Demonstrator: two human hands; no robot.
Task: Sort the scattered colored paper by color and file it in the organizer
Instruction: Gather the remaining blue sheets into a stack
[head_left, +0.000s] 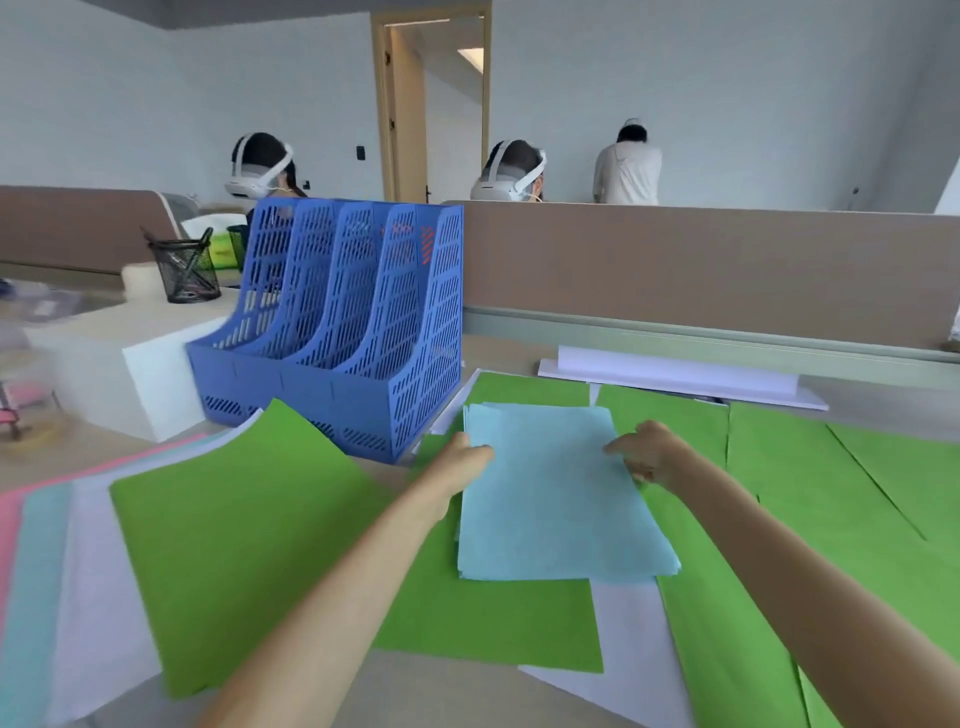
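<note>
Two bare forearms reach forward from the bottom of the view, angled inward toward each other over a desk (441, 691) strewn with paper. The left hand (460, 457) lies knuckles up at the left edge of a stack of light blue paper (556, 499), its fingers curled against and partly under that edge; how firmly it grips cannot be told. The right hand (647, 452) meets the stack's right edge, fingers bent and pointing left, fingertips pressing on the top sheet. The stack sits between the two hands, slightly fanned at its far corners, resting on green sheets (483, 623).

Left of the left forearm, a large green sheet (249, 530) lies tilted over white, pale blue and pink sheets (36, 571). Right of the right arm, more green paper (831, 493) covers the desk. Just beyond the left hand stands a blue organizer (358, 322) with several upright slotted compartments; something red shows through the wall of its rightmost one. Farther left of it is a black mesh pen cup (187, 270).
</note>
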